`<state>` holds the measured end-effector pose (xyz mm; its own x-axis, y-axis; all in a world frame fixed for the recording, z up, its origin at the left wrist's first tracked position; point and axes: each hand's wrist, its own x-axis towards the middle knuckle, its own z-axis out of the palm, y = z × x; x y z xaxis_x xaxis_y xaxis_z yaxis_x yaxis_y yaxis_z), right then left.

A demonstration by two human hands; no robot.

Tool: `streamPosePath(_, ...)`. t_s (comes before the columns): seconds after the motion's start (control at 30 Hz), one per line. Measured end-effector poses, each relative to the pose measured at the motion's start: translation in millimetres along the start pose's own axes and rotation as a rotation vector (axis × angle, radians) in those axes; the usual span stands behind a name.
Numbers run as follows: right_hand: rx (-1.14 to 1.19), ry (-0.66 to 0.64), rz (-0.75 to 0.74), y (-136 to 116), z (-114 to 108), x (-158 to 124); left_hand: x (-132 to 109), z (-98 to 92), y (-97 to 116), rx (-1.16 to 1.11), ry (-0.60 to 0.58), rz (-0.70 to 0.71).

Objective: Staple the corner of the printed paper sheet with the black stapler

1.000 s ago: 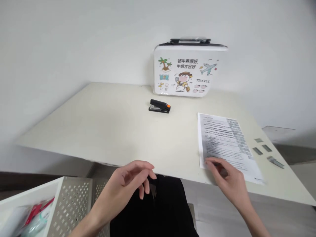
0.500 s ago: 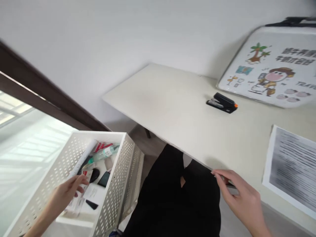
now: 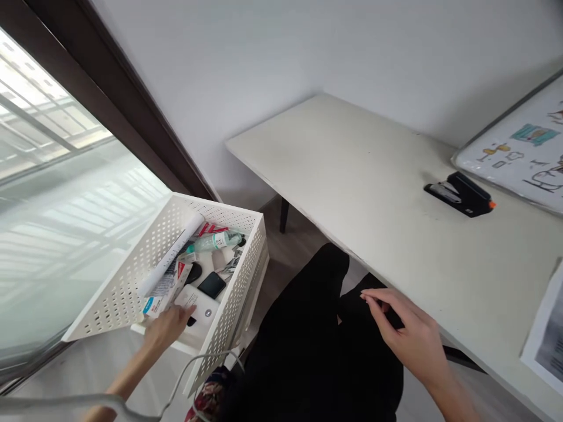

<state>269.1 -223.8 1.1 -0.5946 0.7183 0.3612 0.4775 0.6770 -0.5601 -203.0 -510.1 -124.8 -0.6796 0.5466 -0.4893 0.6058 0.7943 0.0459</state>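
Observation:
My left hand [image 3: 169, 325] reaches into a white perforated drawer [image 3: 259, 234] at the lower left. Its index finger is stretched over a white box [image 3: 200, 310], beside a small black piece [image 3: 190, 322] partly hidden by the hand. Nothing shows gripped in that hand. My right hand [image 3: 407, 331] hovers by the front edge of the white table [image 3: 352, 176]. Its thumb and index finger are pinched together; anything between the tips is too small to make out. A black stapler [image 3: 460, 194] lies on the table, beyond my right hand.
Inside the drawer lie a clear bottle [image 3: 215, 241], rolled paper [image 3: 173, 255], a dark flat case [image 3: 212, 285] and a red-and-white carton [image 3: 169, 293]. A printed sheet [image 3: 545, 346] and a cartoon-printed case [image 3: 528, 146] are at the right. A grey cable [image 3: 176, 384] crosses the lower left.
The view has turned left, so table things sit further right. My left hand has come down onto the drawer's contents near the white box. My right hand keeps its pinch by the table edge.

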Motion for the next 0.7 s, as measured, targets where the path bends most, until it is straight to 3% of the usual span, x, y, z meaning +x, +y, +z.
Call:
streamPosePath(0.1,0.009,-0.025,-0.015,-2.8,2.7,0.5,4.8,5.2,1.2,-0.033,0.038,-0.001)
streamPosePath(0.27,0.01,-0.047,0.001,-3.7,4.1,-3.0,6.8,16.9,-19.0,-0.109,-0.002,0.022)
streamPosePath(0.43,0.036,-0.078,0.014,1.6,8.8,-8.4,-10.3,42.0,-21.9,-0.183,0.257,0.145)
streamPosePath(0.5,0.05,-0.094,0.022,2.3,10.1,-8.6,-10.1,48.9,-15.6,-0.147,0.296,0.172)
streamPosePath(0.6,0.057,-0.096,0.024,1.8,10.6,-7.0,0.3,46.7,-5.2,-0.08,0.251,0.196)
streamPosePath(0.7,0.065,-0.09,0.019,1.5,11.1,-5.9,10.5,31.2,5.9,-0.033,0.178,0.206)
